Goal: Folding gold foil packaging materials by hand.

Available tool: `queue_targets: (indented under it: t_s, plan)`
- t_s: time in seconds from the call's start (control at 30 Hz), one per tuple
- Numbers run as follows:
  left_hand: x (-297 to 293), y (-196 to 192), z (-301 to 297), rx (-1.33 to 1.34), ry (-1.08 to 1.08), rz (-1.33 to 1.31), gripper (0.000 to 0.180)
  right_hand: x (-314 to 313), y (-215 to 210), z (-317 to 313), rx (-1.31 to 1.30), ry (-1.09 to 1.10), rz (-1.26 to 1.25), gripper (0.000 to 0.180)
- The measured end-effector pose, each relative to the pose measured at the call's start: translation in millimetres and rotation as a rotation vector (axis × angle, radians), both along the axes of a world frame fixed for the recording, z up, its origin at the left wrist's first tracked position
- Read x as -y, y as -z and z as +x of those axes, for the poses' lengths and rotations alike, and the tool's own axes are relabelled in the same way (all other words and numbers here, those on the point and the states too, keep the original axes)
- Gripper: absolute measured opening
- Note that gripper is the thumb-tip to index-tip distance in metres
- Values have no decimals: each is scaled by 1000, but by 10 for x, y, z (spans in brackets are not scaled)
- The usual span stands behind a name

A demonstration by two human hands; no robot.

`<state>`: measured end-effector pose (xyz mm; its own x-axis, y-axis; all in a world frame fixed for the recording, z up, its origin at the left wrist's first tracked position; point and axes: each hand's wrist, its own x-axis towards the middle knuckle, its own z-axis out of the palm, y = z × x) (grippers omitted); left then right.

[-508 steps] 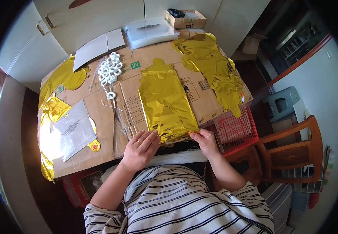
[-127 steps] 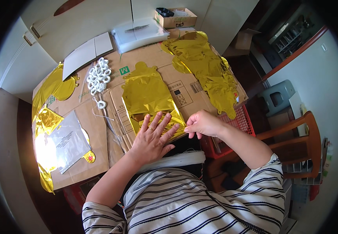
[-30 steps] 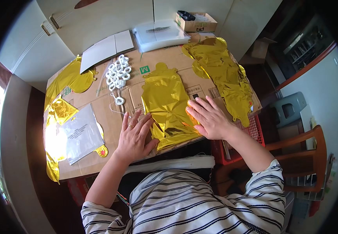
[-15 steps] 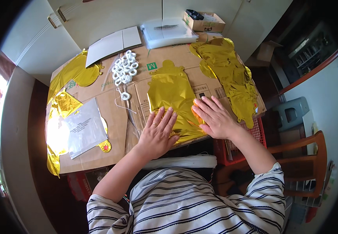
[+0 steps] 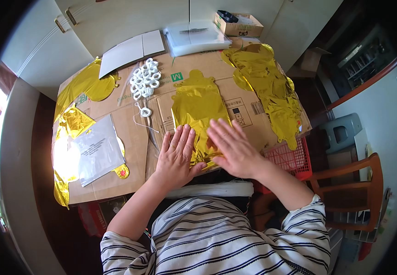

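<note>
Shifts the right hand inward from the right edge of the gold foil sheet since half a second ago, and the left hand slightly outward toward the left edge. Holds both apart, fingers straight, gripping nothing; cannot tell touch from hover under the right palm. Has the sheet at the near side of the cardboard, right of the white rings. Looks like smoothing and tucking in the near end; probably calls next for flat, even pressure without dragging the foil askew.
</note>
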<state>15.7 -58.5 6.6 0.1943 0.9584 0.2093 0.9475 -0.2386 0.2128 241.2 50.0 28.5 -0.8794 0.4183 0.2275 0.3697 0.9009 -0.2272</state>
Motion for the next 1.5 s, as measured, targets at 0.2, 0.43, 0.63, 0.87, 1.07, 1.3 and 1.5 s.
queue_targets:
  t_s: [0.2,0.43,0.63,0.87,1.07,1.3,1.5]
  plan:
    - [-5,-44,-81,40,35,-37,88,92,261,-107,69,-39,69,80]
    - [-49,-221,-427,115,165,-135,92,96,247,-101,95,-34,46,81]
    - [-13,-179,-454,177,186,-82,89,312,97,-155,-95,-170,71,76]
    - [25,-216,-568,251,170,45,57,448,284,-219,-85,-227,36,59]
    - [375,-280,-429,293,24,118,25,474,346,-228,-133,-192,122,58]
    - [496,-140,-234,305,66,256,29,484,211,-102,-331,-131,145,46]
    - [523,-166,-204,286,66,234,32,345,96,392,-466,563,-220,21]
